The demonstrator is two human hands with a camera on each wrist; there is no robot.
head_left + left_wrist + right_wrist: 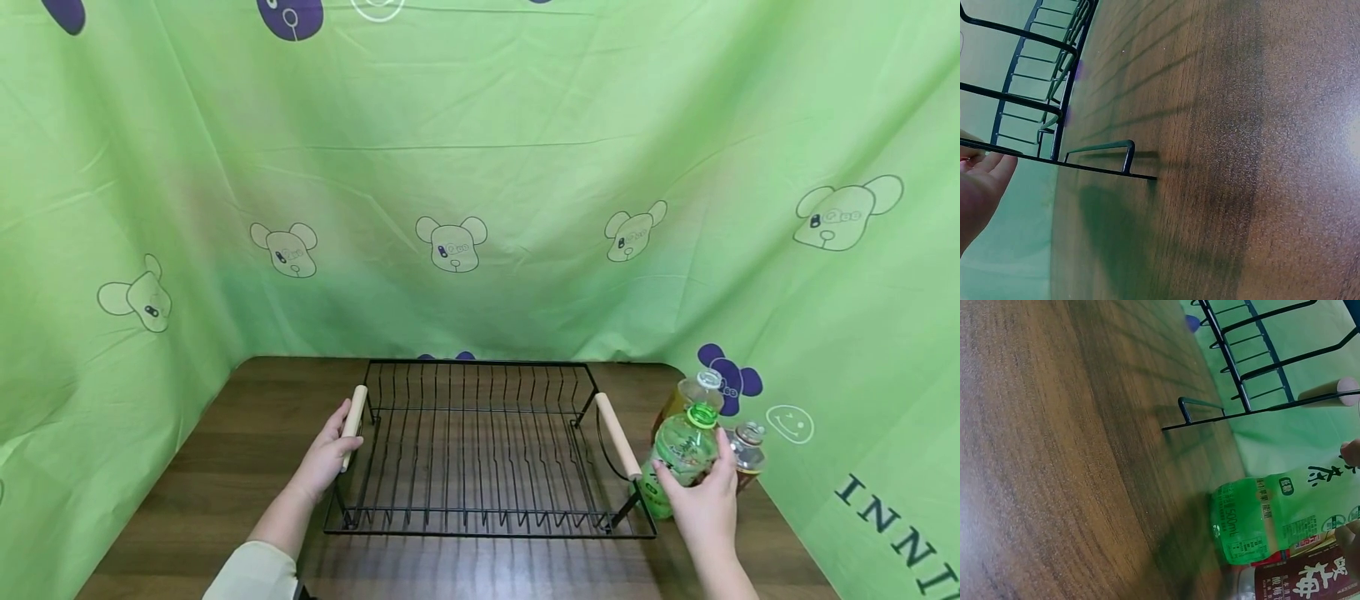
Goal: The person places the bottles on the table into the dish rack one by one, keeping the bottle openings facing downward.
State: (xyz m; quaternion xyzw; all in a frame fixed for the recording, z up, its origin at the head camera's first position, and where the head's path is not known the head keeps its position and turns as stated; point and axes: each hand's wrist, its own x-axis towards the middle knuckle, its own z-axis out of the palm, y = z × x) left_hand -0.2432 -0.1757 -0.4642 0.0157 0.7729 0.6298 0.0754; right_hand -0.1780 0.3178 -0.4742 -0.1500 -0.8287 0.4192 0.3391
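Observation:
A black wire dish rack [491, 534] with wooden handles stands on the table. My left hand [327, 454] grips its left wooden handle [357, 408], thumb on the near side. In the left wrist view, the fingers [1002, 167] show beneath a black wire of the rack. At the right, my right hand [707, 506] holds a green plastic bottle [681, 446] with a green cap, thumb on one side and fingers on the other. The bottle is beside the rack's right handle [618, 437]. Whether its base touches the table cannot be told.
A bottle with a white cap [708, 381] stands behind the green one, and another clear-capped bottle [748, 450] is to its right. The right wrist view shows a dark-labelled bottle [1300, 579]. Green printed cloth [465, 183] hangs around the brown wooden table [247, 417].

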